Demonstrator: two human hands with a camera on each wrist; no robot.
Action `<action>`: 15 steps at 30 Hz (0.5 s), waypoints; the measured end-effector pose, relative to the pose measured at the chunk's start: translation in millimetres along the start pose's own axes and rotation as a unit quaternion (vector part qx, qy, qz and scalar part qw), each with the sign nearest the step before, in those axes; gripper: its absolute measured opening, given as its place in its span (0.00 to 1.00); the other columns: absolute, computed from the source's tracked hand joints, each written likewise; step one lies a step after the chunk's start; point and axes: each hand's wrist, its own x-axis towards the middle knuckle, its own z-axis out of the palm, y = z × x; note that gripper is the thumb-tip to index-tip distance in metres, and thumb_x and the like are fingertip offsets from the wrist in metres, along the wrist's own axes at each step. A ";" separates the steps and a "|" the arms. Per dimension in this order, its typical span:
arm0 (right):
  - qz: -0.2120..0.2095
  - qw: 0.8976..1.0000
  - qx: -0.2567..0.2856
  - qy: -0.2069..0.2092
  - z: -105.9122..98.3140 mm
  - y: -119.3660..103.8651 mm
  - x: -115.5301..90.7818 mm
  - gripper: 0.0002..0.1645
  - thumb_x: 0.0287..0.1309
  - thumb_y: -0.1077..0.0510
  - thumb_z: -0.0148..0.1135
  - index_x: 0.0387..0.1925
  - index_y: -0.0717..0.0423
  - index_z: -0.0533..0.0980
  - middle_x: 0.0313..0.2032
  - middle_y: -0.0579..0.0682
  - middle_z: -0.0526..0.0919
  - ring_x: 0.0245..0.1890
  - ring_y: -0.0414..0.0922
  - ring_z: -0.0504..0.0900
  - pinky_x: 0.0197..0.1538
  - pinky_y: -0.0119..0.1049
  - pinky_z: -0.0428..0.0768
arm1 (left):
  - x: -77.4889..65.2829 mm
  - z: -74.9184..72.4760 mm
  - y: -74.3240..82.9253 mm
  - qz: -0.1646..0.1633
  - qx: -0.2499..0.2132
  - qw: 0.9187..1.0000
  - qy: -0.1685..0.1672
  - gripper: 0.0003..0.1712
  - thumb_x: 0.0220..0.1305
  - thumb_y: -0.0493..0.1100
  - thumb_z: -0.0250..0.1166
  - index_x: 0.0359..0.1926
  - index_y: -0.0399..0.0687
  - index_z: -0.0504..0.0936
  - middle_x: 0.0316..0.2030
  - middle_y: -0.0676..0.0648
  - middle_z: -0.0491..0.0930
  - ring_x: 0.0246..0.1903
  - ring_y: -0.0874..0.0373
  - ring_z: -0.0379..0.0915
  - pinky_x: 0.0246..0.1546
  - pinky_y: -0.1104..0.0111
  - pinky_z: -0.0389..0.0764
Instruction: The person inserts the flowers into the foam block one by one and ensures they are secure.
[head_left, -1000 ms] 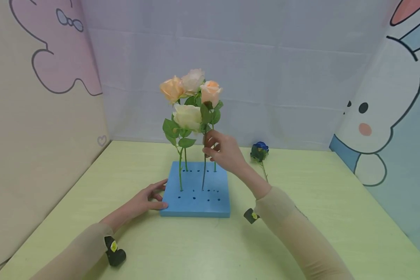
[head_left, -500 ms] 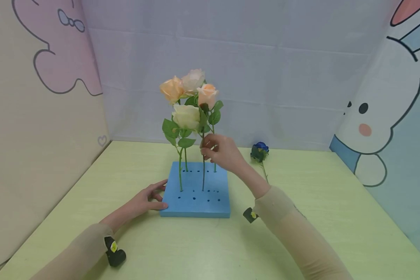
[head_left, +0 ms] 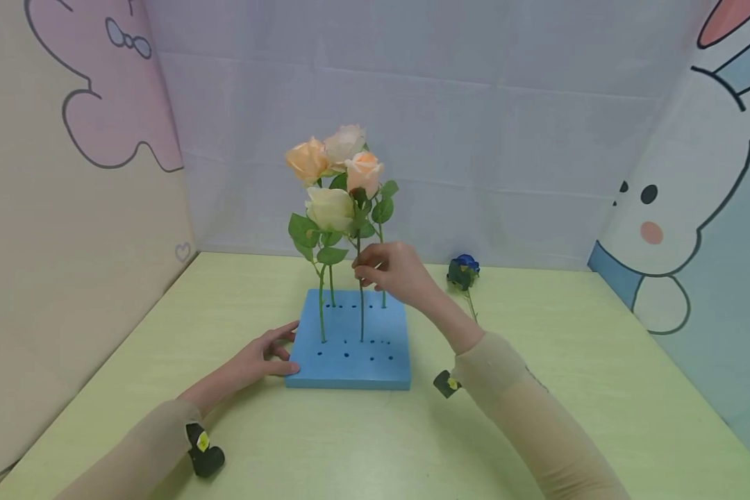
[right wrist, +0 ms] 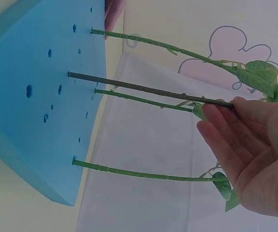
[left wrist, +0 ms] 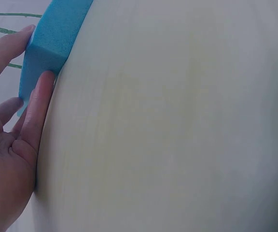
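Note:
My right hand (head_left: 398,272) pinches the dark stem of a peach-pink rose (head_left: 364,172) between thumb and fingers. The stem stands nearly upright over a blue foam block (head_left: 350,373); in the right wrist view its lower end (right wrist: 74,75) meets one of the block's holes. How deep it sits is hard to tell. With fairly straight fingers, my left hand (head_left: 265,354) presses against the block's left side. A cream rose (head_left: 330,210), a yellow-orange rose (head_left: 307,160) and a pale white rose (head_left: 346,144) stand in other holes, blooms crowded together.
A dark-blue rose (head_left: 464,271) lies on the pale yellow-green table (head_left: 569,347) at the back right, its stem partly behind my right arm. Several holes dot the block's top. A grey-white cloth (head_left: 444,139) hangs behind the table, with printed cartoon panels at both sides.
My right hand has shifted slightly left and down, bringing the peach-pink rose more upright and closer to the cream bloom. The left hand stays against the block.

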 end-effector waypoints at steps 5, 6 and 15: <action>0.005 1.000 0.002 -0.006 1.7 0.6 -0.3 0.09 0.64 0.57 0.64 0.42 0.56 0.84 0.39 0.54 0.89 0.30 0.42 0.88 0.35 0.40 0.85 | -0.6 -0.7 1.9 0.003 -0.008 1.000 0.000 0.51 0.61 0.49 0.70 0.78 0.49 0.52 0.67 0.37 0.65 0.48 0.57 0.70 0.50 0.64 0.72; 0.004 1.000 0.002 -0.007 2.0 0.7 -0.4 0.09 0.64 0.57 0.64 0.42 0.56 0.84 0.39 0.54 0.89 0.30 0.42 0.88 0.35 0.39 0.85 | -0.7 -0.9 2.2 0.006 -0.009 1.000 -0.002 0.51 0.61 0.49 0.70 0.78 0.49 0.52 0.67 0.37 0.65 0.49 0.56 0.70 0.50 0.63 0.72; 0.001 1.000 -0.002 -0.013 6.2 3.8 -0.8 0.07 0.64 0.58 0.64 0.41 0.55 0.83 0.37 0.52 0.89 0.28 0.40 0.88 0.34 0.39 0.85 | -0.7 -1.4 0.1 0.005 -0.012 1.000 -0.001 0.50 0.61 0.49 0.70 0.77 0.49 0.52 0.67 0.36 0.65 0.49 0.54 0.70 0.50 0.62 0.72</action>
